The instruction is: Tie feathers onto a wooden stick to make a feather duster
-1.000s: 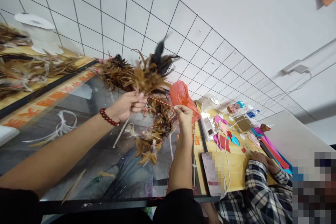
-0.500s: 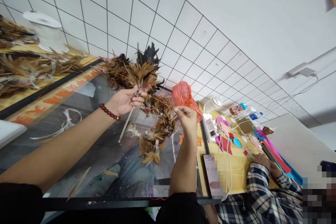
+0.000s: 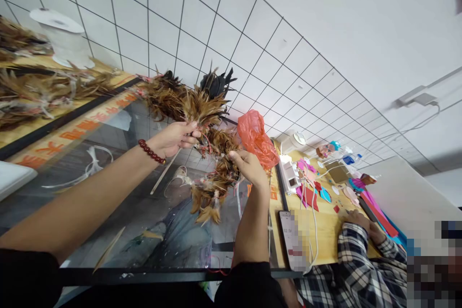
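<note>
At the upper left of the frame a white spool [image 3: 62, 38] stands on a wooden shelf, with loose brown feather bundles [image 3: 39, 91] lying just below it. Moving toward the centre, the left hand [image 3: 173, 138], a red bead bracelet [image 3: 150, 152] on its wrist, is closed in a pinch on the base of a feather cluster [image 3: 197, 103], where a thin wooden stick [image 3: 164, 173] slants down and left from under the fingers. Just right of it, the right hand [image 3: 247, 168] is curled with thumb pressed toward the fingers against the hanging feather string [image 3: 212, 183], with a fine red thread [image 3: 207, 140] looping between the two hands. The feathers look very light, soft and easily crushed or shed, so the firmer hold is at the bound quill ends and the stick, not the plumes. A crumpled red plastic bag [image 3: 257, 138] sits behind the right hand. At the lower right, another person's plaid sleeve [image 3: 355, 262] rests on a wooden table [image 3: 325, 231] strewn with coloured paper pieces [image 3: 310, 195]. Whether the thread is actually gripped by the right fingertips is hidden by feathers, and the stick's upper end is buried in the cluster.
</note>
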Demonstrator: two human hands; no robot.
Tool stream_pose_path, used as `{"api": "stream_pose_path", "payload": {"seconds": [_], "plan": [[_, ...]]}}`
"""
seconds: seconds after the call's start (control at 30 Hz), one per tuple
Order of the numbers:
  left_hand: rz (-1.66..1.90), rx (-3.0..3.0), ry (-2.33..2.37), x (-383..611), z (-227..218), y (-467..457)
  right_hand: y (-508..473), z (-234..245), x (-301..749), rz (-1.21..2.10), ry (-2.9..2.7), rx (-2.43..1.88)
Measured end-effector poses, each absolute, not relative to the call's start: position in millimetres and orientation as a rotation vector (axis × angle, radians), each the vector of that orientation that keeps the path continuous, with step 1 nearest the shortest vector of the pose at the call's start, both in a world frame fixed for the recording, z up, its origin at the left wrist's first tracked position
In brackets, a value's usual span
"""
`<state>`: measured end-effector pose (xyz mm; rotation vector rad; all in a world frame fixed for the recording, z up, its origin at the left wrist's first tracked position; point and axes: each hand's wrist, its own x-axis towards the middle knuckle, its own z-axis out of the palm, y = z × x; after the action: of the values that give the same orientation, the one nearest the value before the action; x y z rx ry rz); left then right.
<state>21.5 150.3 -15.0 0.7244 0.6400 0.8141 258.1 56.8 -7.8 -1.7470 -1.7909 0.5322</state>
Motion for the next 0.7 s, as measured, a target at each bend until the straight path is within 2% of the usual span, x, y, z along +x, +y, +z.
{"api": "stream_pose_path", "payload": {"seconds": [0.1,0.27,0.37,0.5,0.7], "plan": [[0.805,0.709,0.643,21.4,-12.8,150.7,74.1,-25.4,263.1,0.212,-1.764,-2.104],[0.788,0.685,0.575,22.8,-18.5,155.0,103.1,-62.1,241.8,0.057,-1.874,-2.078],[0.786,0.668,0.545,24.5,-22.0,154.8,116.8,-82.5,222.5,-0.082,-1.878,-2.244],[0.795,0.662,0.532,27.0,-22.6,152.3,126.1,-93.5,219.2,-0.024,-1.878,-2.32],[0.843,0.65,0.621,33.9,-21.2,146.5,122.4,-69.6,252.4,0.224,-1.483,-1.906]]}}
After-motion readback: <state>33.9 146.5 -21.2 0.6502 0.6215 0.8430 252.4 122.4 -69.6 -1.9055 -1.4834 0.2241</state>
